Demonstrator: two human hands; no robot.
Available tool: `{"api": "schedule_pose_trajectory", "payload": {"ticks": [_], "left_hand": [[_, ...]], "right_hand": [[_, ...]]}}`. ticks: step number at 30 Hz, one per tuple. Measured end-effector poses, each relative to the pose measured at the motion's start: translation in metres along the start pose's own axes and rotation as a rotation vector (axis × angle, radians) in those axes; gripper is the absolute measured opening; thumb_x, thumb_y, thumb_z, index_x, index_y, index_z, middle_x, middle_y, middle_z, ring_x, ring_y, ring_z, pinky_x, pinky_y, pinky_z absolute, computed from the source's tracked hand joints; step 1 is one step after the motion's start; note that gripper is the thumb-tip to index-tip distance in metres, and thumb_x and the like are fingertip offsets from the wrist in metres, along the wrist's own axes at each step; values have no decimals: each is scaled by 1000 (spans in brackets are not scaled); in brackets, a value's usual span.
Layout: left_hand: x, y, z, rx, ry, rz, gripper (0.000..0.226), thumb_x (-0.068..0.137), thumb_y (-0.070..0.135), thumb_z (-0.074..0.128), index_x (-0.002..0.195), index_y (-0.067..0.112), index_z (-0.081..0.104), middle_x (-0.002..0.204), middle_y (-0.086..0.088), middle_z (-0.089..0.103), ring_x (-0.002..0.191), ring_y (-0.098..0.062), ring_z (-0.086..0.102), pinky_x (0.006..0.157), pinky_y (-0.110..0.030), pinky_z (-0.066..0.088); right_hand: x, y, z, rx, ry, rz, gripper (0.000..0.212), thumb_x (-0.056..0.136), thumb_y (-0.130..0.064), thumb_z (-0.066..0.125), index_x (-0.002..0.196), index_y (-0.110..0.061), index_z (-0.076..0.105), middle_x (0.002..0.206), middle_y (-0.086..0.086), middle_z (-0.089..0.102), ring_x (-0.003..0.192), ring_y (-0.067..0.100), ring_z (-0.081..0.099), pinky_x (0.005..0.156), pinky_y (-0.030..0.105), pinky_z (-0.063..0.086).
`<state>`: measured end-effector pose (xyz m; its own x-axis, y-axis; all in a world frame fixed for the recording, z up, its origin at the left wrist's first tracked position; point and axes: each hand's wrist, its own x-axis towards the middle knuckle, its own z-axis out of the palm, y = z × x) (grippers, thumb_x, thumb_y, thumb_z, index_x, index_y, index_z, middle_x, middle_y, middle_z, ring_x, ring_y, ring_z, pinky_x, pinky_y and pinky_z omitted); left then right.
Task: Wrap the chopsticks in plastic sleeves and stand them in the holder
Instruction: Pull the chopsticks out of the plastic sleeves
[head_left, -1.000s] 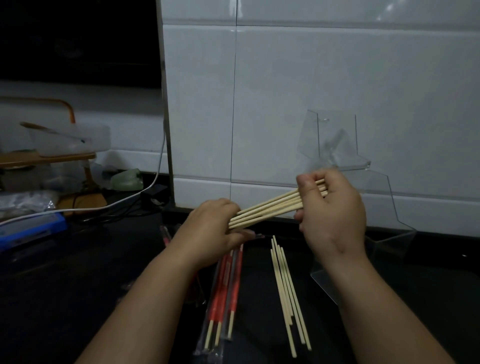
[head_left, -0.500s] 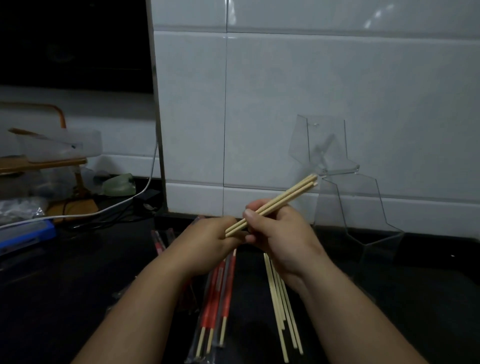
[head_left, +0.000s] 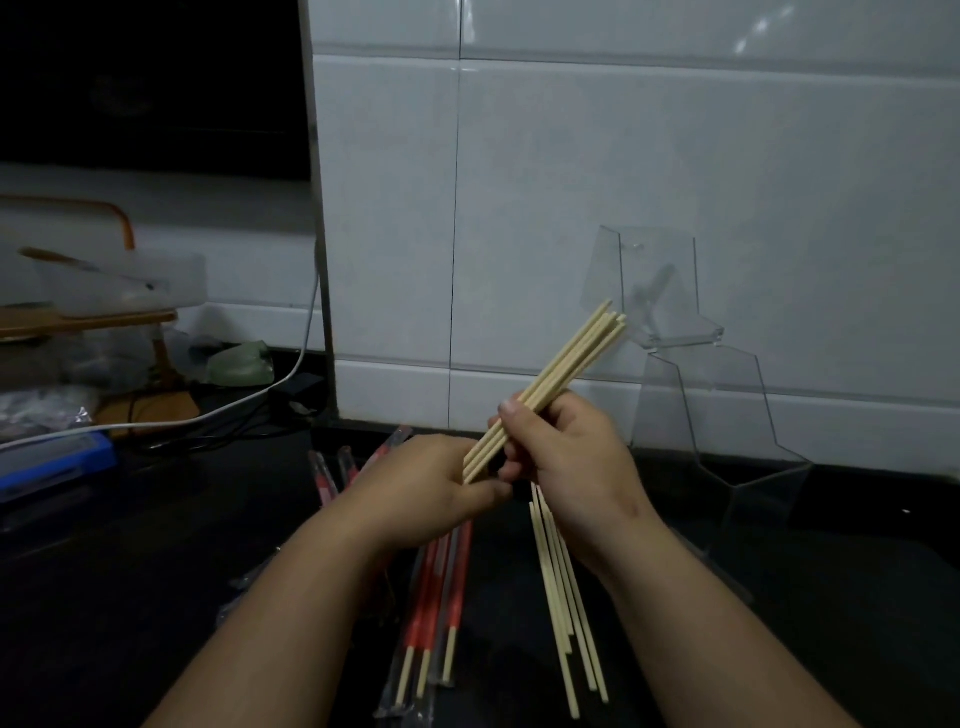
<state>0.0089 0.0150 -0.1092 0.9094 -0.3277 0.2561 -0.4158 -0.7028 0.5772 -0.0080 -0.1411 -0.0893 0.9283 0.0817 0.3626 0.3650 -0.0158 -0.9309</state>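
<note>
A moment ago the bundle of bare chopsticks (head_left: 563, 371) lay almost flat between our hands, and our right hand (head_left: 571, 457) was out near its far end. Now that hand has slid back along the sticks until it is right beside our left hand (head_left: 431, 488). The far tips have swung up and point up and to the right, at the clear holder (head_left: 698, 400). The fingers of our left hand are curled round the near ends, and the thumb and fingers of our right hand pinch the sticks just above that. We think we are lining the sticks up to pull out a pair, so wrapping this bunch has not begun. Some wrapped chopsticks (head_left: 441, 597) in red sleeves lie on the dark worktop (head_left: 156, 571) under our left hand. More loose chopsticks (head_left: 566, 613) lie just right of them, under our right wrist. We see no sticks standing in the holder yet, though it is clear and hard to read. The high tips are near the holder's top part and the white wall (head_left: 571, 156) behind it, so there is little room far and right. There is more open room near us and to the left, before the white cable (head_left: 249, 400).
</note>
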Motion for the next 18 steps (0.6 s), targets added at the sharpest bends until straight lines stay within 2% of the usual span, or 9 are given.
{"api": "schedule_pose_trajectory", "payload": {"ticks": [1,3,5,6,9,12,15,18], "left_hand": [[-1,1,-1,4,-29,4,17,79,52,72,85,37,65,78,13,67,72,0,62,74,-34,54],[-3,-1,-5,35,-113,-35,35,69,50,81,98,44,61,93,16,66,86,0,63,81,-32,54],[-5,-4,-11,40,-192,-66,46,72,28,81,107,48,59,97,16,64,87,-2,62,80,-30,55],[-6,-5,-14,2,-207,-72,50,75,15,74,110,47,60,97,15,65,86,-3,62,77,-30,55],[-6,-4,-16,-68,-115,-93,52,76,-2,59,99,45,65,94,12,65,86,-4,61,69,-23,47],[-3,-5,-11,54,-5,-142,44,77,0,58,85,42,63,91,13,63,84,-5,60,68,-24,47],[1,-9,-8,76,54,-175,41,75,0,56,84,39,63,88,14,64,84,-6,61,71,-26,50],[1,-11,-8,118,126,-208,36,76,5,55,85,39,64,85,15,64,83,-6,60,71,-27,49]], "right_hand": [[1,1,-2,-110,49,-29,22,98,-27,57,87,-9,65,64,1,62,56,13,59,56,30,51],[4,1,-8,-336,131,-60,25,96,-32,57,82,-13,62,67,8,63,58,19,60,55,40,52],[8,0,-14,-470,129,-30,26,94,-34,57,80,-12,60,73,12,65,65,25,63,63,46,53],[9,0,-16,-530,111,-3,26,93,-33,56,81,-11,61,75,12,66,67,27,64,65,46,54],[6,-1,-16,-682,30,112,22,90,-28,57,82,-8,64,77,12,67,69,26,65,60,37,53],[2,4,-11,-773,-121,276,16,86,-27,62,86,-11,67,78,9,68,65,22,64,58,32,51],[3,17,-6,-853,-220,406,13,85,-25,65,89,-12,64,84,7,68,73,22,68,68,35,57],[6,26,-3,-980,-271,447,15,84,-26,67,87,-15,58,78,1,60,72,16,63,59,28,52]]}}
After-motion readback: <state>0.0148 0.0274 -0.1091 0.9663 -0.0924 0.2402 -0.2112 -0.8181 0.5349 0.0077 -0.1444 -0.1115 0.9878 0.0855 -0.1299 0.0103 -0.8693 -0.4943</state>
